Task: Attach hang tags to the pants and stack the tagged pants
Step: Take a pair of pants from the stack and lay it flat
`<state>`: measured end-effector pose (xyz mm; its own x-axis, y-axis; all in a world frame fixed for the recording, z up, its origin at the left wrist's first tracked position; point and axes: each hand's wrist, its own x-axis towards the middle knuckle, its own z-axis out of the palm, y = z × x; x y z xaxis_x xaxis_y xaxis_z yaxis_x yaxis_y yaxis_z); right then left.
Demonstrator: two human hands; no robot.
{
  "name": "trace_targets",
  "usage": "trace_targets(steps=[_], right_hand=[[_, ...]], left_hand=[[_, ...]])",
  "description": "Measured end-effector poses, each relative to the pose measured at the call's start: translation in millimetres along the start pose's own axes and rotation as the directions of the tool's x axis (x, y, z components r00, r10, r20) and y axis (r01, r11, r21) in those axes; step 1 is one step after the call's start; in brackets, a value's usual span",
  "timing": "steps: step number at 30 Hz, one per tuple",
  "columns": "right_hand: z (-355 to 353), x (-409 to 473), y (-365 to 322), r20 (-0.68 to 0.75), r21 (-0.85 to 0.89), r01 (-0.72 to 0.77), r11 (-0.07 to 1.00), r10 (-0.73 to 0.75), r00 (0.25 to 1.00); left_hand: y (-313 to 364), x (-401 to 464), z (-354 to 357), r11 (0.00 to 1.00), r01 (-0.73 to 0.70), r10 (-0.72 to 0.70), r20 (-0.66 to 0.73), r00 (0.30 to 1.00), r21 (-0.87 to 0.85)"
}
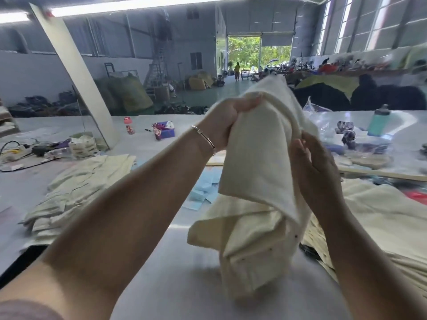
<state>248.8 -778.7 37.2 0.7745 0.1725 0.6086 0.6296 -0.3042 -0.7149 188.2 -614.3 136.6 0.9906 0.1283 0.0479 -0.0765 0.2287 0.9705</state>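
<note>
I hold a cream pair of pants [258, 172] up above the white table [175, 262]. My left hand [228, 122] grips the bunched fabric near its top, a bracelet on the wrist. My right hand [312, 165] holds the fabric's right edge, fingers partly hidden behind the cloth. The lower end of the pants, with small dark rivets, hangs down onto the table. A stack of cream pants [76, 195] lies at the left. More cream pants [374, 215] lie at the right. Light blue paper tags [203, 192] are scattered behind the held pants.
At the table's far side stand a purple box [165, 130], a small red-capped bottle [129, 125], a teal bottle [379, 123] and clear plastic bags [323, 121]. Cables and a power strip [20, 148] sit at the far left. A slanted white post [76, 75] rises from the table.
</note>
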Motion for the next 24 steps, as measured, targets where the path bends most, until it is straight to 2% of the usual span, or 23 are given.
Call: trace_targets(steps=[4,6,9,10,11,12,13,14,15,16,17,18,19,20,21,22,24], right_hand=[[10,0,-11,-0.056,-0.070,0.182,0.981,-0.186,0.981],[30,-1,-10,0.009,-0.123,0.240,0.963,-0.240,0.971],[79,-21,1,0.180,-0.181,0.243,0.953,-0.211,0.961],[98,-31,8,0.233,-0.222,0.251,0.942,-0.199,0.952],[120,-44,19,0.301,-0.282,0.287,0.916,-0.199,0.933],[143,-61,34,0.407,-0.341,0.344,0.875,-0.192,0.893],[165,-81,51,0.559,-0.381,0.384,0.841,-0.121,0.820],[185,-106,70,0.691,-0.400,0.384,0.832,-0.001,0.723],[201,-133,88,0.779,-0.424,0.363,0.830,0.129,0.613],[211,-159,101,0.810,-0.441,0.336,0.833,0.207,0.549],[220,-180,112,0.831,-0.444,0.327,0.834,0.248,0.498],[225,-197,120,0.835,-0.468,0.343,0.815,0.281,0.472],[227,-207,121,0.841,-0.464,0.345,0.816,0.282,0.463],[230,-210,122,0.820,-0.465,0.346,0.815,0.250,0.515],[233,-212,125,0.800,-0.478,0.339,0.810,0.243,0.548],[235,-213,127,0.771,-0.488,0.335,0.806,0.217,0.599],[237,-212,122,0.690,-0.513,0.326,0.794,0.157,0.707]], left_hand=[[18,-10,-35,0.967,-0.181,0.178,-0.031,0.984,-0.178],[14,-22,-78,0.952,-0.223,0.210,-0.085,0.974,-0.208],[-18,-52,-155,0.933,-0.276,0.207,-0.284,0.936,-0.232],[-35,-63,-182,0.940,-0.280,0.193,-0.375,0.907,-0.193],[-56,-74,-209,0.959,-0.255,0.169,-0.465,0.869,-0.126],[-80,-83,-235,0.985,-0.166,0.109,-0.541,0.834,-0.057],[-107,-91,-262,1.000,-0.001,-0.002,-0.602,0.799,-0.003],[-138,-100,-289,0.972,0.225,-0.128,-0.650,0.749,0.067],[-169,-109,-313,0.866,0.470,-0.224,-0.705,0.673,0.173],[-202,-119,-335,0.695,0.660,-0.264,-0.752,0.603,0.285],[-232,-127,-351,0.530,0.773,-0.271,-0.793,0.545,0.350],[-258,-133,-361,0.452,0.803,-0.254,-0.806,0.534,0.389],[-280,-136,-367,0.437,0.789,-0.203,-0.807,0.555,0.433],[-296,-134,-371,0.391,0.773,-0.108,-0.809,0.578,0.500],[-304,-130,-369,0.290,0.756,-0.005,-0.789,0.614,0.586],[-309,-125,-366,0.187,0.707,0.096,-0.729,0.677,0.682],[-310,-113,-355,0.139,0.511,0.214,-0.530,0.821,0.848]])
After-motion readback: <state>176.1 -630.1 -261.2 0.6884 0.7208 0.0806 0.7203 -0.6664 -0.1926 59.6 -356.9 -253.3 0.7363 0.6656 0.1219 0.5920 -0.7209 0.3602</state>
